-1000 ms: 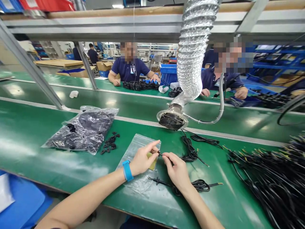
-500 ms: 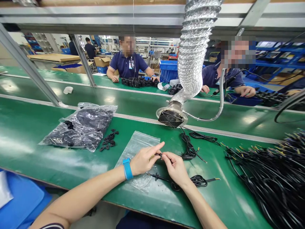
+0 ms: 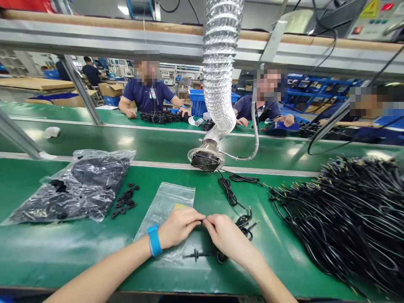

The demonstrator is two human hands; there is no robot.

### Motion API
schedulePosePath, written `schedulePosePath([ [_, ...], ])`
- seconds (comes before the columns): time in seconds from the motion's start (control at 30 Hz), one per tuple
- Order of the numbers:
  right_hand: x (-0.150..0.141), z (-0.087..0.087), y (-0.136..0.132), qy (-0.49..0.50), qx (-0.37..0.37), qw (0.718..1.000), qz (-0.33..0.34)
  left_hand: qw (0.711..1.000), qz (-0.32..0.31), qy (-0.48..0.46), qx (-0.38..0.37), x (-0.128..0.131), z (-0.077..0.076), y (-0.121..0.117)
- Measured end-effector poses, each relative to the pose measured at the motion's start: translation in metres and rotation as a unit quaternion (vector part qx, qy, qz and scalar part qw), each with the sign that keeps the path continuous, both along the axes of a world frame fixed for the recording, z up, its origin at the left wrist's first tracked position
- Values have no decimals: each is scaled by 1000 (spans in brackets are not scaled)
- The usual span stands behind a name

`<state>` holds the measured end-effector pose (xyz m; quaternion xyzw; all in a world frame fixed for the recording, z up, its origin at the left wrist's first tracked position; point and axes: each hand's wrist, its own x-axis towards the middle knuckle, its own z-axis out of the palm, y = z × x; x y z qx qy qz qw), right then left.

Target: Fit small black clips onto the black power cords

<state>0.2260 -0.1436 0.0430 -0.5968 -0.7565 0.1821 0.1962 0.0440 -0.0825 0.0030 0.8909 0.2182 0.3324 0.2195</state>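
My left hand (image 3: pixel 178 226), with a blue band at the wrist, is closed in a pinch over a clear zip bag (image 3: pixel 167 193). Its fingertips meet those of my right hand (image 3: pixel 229 235), also pinched. Between them a small black piece on a cable end (image 3: pixel 202 223) barely shows; the fingers hide most of it. A yellow patch (image 3: pixel 180 206) lies at the zip bag, partly behind my left hand. Below my hands a black cable with a small cross-shaped black part (image 3: pixel 196 255) lies on the green bench, its coil mostly behind my right wrist.
A large clear bag of black parts (image 3: pixel 91 181) lies at left, with several loose black clips (image 3: pixel 125 201) beside it. A big heap of black cables (image 3: pixel 347 219) covers the right. A fume hose with a fan (image 3: pixel 206 160) hangs ahead. Co-workers (image 3: pixel 148 94) sit across the bench.
The view has swung to the right. My left index finger, stretched out before, has bent in, and both hands' fingertips have come together over the small black piece.
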Motion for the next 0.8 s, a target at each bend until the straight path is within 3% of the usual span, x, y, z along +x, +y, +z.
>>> schedulePosePath([
  [0.1, 24, 13, 11, -30, 29, 999, 5, 999, -32, 38, 17, 1, 3, -4],
  [0.23, 51, 26, 69, -181, 49, 971, -146, 993, -86, 71, 38, 2, 7, -10],
  [0.37, 56, 21, 127, -249, 9, 943, -219, 987, -131, 85, 47, 3, 10, -17],
  [0.47, 54, 9, 146, -244, -10, 942, -229, 984, -128, 91, 83, -1, 12, -12],
  [0.53, 53, 4, 145, -239, -18, 944, -228, 986, -75, 98, 113, -9, 17, 1],
  [0.63, 58, -3, 132, -234, -19, 948, -213, 975, 103, 147, 134, -37, 33, 33],
  [0.73, 71, -12, 118, -235, 13, 952, -194, 903, 306, 289, 85, -79, 51, 65],
  [0.8, 77, -16, 109, -224, 58, 954, -192, 851, 372, 369, 38, -104, 56, 78],
])
